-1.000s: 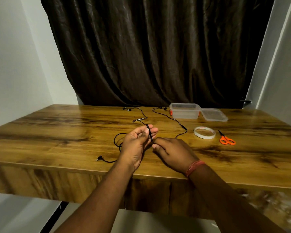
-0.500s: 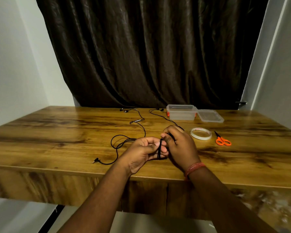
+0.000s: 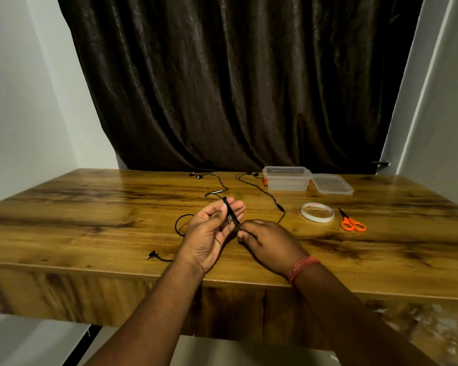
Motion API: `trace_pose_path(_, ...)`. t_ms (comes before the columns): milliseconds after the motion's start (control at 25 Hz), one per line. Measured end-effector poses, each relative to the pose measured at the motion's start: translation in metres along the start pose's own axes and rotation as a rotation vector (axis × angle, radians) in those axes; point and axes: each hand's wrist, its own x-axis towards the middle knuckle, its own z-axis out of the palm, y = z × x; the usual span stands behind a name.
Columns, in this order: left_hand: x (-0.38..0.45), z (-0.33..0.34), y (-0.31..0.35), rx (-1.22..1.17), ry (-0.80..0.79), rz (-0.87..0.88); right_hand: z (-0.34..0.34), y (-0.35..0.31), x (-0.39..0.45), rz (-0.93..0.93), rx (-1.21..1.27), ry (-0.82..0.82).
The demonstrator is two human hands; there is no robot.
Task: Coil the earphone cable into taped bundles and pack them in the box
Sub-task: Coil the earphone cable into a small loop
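Observation:
A black earphone cable (image 3: 259, 190) trails across the wooden table (image 3: 90, 220), its earbuds near the back edge and its plug (image 3: 151, 255) near the front edge. My left hand (image 3: 209, 233) is palm-up with several turns of cable wound around its straight fingers. My right hand (image 3: 269, 243) sits just right of it and pinches the cable at the lower end of the loops. A clear plastic box (image 3: 286, 178) stands open at the back, its lid (image 3: 331, 184) beside it on the right.
A white tape roll (image 3: 317, 212) lies right of my hands, and orange-handled scissors (image 3: 351, 223) lie further right. A dark curtain hangs behind the table. White walls close in on both sides.
My left hand has opened from curled to palm-up fingers with the loops on them. My right hand has dropped from above the loops to below them, still pinching the cable.

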Motion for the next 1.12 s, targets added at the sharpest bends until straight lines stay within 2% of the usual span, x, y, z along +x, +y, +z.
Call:
trace_pose_path(200,0.005,-0.001,-0.011,0.231,0.081,0.003,-0.01,-0.009,-0.006,-0.051,-0.016,0.16)
trace_pose_path(360,0.001,0.003,-0.02,0.477,-0.088,-0.11,-0.013,-0.007,-0.006,-0.021,-0.029,0.306)
trace_pose_path(520,-0.005,0.006,-0.014,0.445,-0.196,-0.198,-0.013,0.001,-0.003,0.079,0.065,0.438)
trace_pose_path(600,-0.007,0.005,-0.009,0.367,-0.225,-0.218,-0.011,0.005,-0.001,0.11,0.082,0.415)
trace_pose_path(680,-0.008,0.004,-0.006,0.267,-0.225,-0.205,-0.006,0.007,0.001,0.135,0.08,0.312)
trace_pose_path(800,-0.007,0.003,-0.003,0.112,-0.134,-0.117,-0.001,0.006,0.001,0.106,0.055,0.109)
trace_pose_path(920,-0.001,0.0,-0.002,0.014,-0.022,0.011,-0.001,0.002,0.001,0.068,0.047,-0.012)
trace_pose_path(1000,0.002,-0.002,-0.003,0.043,0.038,0.063,-0.001,-0.001,0.0,0.032,-0.007,-0.018)
trace_pose_path(1120,0.009,-0.007,-0.012,0.224,0.128,0.07,-0.004,-0.004,-0.003,-0.029,-0.007,0.076)
